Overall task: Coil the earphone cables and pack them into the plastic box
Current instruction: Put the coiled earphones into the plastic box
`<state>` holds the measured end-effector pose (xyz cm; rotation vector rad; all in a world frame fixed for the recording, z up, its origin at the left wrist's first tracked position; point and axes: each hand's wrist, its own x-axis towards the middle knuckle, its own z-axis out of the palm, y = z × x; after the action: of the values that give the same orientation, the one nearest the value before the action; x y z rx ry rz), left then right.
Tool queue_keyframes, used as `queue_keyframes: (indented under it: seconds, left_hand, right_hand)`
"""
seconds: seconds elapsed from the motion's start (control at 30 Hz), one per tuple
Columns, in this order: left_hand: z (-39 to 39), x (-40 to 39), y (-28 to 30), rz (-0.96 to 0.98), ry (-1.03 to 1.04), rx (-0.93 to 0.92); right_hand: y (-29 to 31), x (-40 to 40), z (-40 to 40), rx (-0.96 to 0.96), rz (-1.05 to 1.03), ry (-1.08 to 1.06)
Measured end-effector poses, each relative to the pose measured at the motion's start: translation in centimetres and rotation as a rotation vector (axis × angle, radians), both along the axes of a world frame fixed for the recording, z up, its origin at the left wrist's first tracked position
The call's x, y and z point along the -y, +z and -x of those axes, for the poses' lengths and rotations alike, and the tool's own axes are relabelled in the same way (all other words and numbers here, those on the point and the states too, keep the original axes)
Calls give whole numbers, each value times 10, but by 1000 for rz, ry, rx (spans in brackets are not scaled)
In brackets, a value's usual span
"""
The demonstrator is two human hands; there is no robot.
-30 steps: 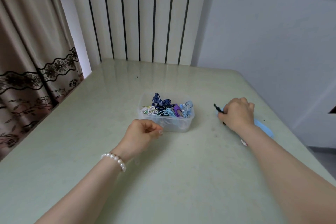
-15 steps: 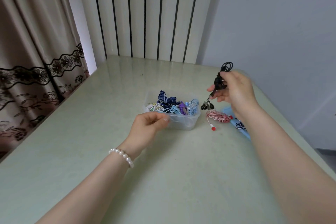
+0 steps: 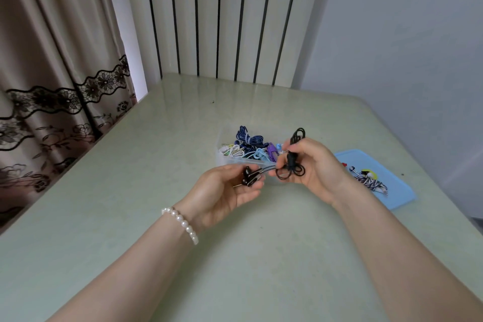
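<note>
- One black earphone cable (image 3: pixel 290 165) is held between the two hands just below the middle of the frame, above the tabletop (image 3: pixel 156 165); its bundled part stands roughly upright, with loops sticking out above and below the fingers
- A short stretch of that cable runs about level, left from the bundle to two black earbuds (image 3: pixel 248 177); a thin metal plug tip pokes out to the left beside them
- The left hand (image 3: pixel 224 191) lies palm up, fingers curled round the earbuds and the cable end
- The right hand (image 3: pixel 316 167) grips the bundled part, thumb and fingers pinching its wrapped middle
- One clear plastic box (image 3: pixel 222 158) sits on the tabletop just behind the hands, partly hidden by them; it holds several coiled cables in dark blue, white, light blue and purple, too tangled to count
- One blue lid (image 3: pixel 397 196) lies flat at the right of the frame, beyond the right wrist; on it rests one black-and-white striped cable (image 3: pixel 369 181), its long axis slanting down to the right, with a few small bits I cannot make out
- One pearl bracelet (image 3: pixel 181 222) circles the left wrist
</note>
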<state>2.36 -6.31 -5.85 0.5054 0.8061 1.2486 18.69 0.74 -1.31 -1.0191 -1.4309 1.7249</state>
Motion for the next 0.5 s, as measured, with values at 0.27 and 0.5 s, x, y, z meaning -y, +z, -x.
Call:
queue_keyframes:
  seconds: [0.27,0.5]
  left_hand:
    - [2,1,-7,-15,-11,-166]
    - [-2,2,-11,-34,29,-316]
  right_hand:
    - [-26,4,-2,274,-191,83]
    - [-54,15,11,185,-343,62]
